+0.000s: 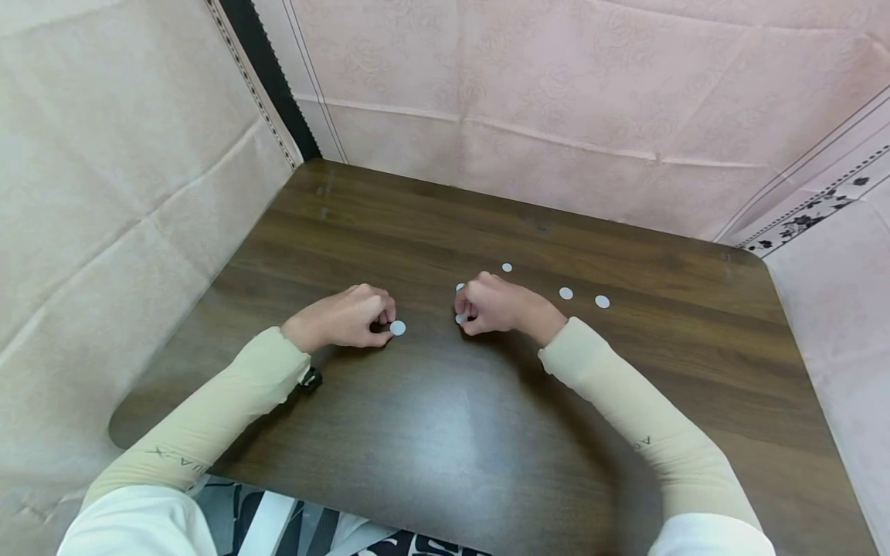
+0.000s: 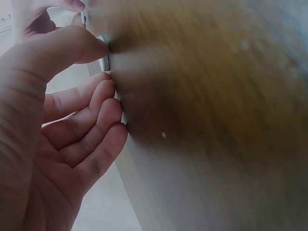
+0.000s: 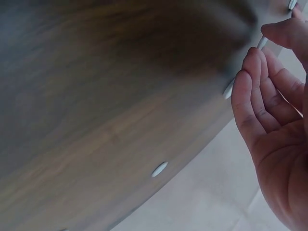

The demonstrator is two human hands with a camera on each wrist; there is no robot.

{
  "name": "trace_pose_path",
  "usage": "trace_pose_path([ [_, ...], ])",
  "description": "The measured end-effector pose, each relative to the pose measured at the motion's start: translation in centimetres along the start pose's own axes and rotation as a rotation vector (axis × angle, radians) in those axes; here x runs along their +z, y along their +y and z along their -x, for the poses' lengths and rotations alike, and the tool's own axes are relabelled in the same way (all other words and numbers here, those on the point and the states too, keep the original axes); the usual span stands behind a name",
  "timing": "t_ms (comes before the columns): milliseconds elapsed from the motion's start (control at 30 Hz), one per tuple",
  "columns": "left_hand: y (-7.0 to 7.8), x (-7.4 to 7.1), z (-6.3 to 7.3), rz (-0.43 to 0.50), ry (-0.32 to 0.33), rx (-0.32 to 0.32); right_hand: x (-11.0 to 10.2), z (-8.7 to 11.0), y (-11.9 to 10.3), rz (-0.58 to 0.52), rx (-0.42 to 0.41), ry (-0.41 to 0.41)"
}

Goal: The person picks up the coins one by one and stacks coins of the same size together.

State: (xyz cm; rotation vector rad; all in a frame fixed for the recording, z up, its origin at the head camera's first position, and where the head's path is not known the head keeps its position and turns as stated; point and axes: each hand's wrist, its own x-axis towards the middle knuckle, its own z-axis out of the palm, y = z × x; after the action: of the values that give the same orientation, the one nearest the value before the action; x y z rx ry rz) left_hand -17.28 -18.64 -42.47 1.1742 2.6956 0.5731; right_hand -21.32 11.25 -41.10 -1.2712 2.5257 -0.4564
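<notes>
Pinch rims lightly, with fingers clamped: left hand (image 1: 348, 315) on one small round white disc (image 1: 398, 328), right hand (image 1: 497, 303) on second white disc (image 1: 460, 319); steady against dark-brown wood-grain tabletop (image 1: 389, 432).

dark wood-look table (image 1: 389, 479) with rounded corners, creased pinkish cloth (image 1: 591, 93) right behind it, kinda neat black flower border (image 1: 803, 222) far right, jagged-edged black strip (image 1: 273, 77) back left

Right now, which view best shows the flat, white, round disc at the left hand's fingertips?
The head view, showing the round face of the flat white disc at the left hand. The left wrist view shows only a thin edge; the right wrist view, apparently, a sliver at the top right.
</notes>
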Motion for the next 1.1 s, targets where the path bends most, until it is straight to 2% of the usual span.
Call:
trace_pose_path([
  [267, -0.1, 0.1, 0.0, 0.001, 0.009, 0.0, 0.2, -1.5, -0.9, -0.025, 0.014, -0.04],
  [567, -0.3, 0.0, 0.2, 0.03, -0.006, -0.01, 0.1, -2.4, -1.4, -0.041, 0.032, -0.064],
  [733, 0.1, -0.3, 0.1, 0.041, -0.011, -0.042, -0.1, -2.7, -1.5, -0.061, 0.036, -0.088],
  [900, 1.0, -0.2, -0.8, 0.02, 0.02, -0.074, -0.3, -2.8, -1.5, -0.075, 0.027, -0.098],
  [1100, 2.1, 0.6, -3.0, 0.018, 0.068, -0.1, -0.3, -2.7, -1.5, -0.104, 0.03, -0.107],
])
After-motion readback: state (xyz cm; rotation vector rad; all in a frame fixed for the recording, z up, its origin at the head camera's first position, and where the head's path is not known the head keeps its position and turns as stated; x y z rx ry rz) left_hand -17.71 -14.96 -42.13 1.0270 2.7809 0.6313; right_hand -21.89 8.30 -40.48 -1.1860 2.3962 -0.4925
